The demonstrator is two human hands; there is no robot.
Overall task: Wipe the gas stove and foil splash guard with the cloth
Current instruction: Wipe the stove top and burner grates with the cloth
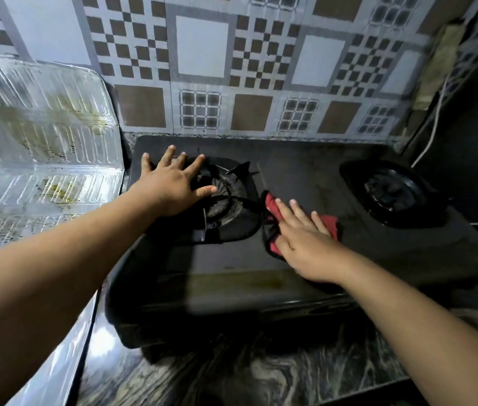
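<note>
While my right hand (305,241) presses the red cloth (327,222) flat on the gas stove (305,177), fingers (296,208) straight and spread over it, the cloth sits in the middle strip between the two burners, just beside the left burner (226,194). My left hand (173,186) is flat too, fingers wide, resting over the left burner's pan support and holding nothing; I take it as bracing the stove.

From the head view, the only one I have, I judge the job to be at an early or middle stage. The stove top looks dull and smeared, and a yellowish stain (249,281) shows along its front edge, below my right wrist. The right burner (393,191) lies well apart from the cloth. The foil splash guard (47,127), standing at the left of the stove, carries brownish-yellow spatter across its ribbed panels, so I reckon it is not yet wiped.

Around the stove: a patterned tile wall (202,48) behind, a dark marbled counter (261,376) underneath, and a white cable (434,127) running down at the far right. The raised pan supports on both burners stand in the way of any broad sweep, and the cloth would need working around them.
</note>
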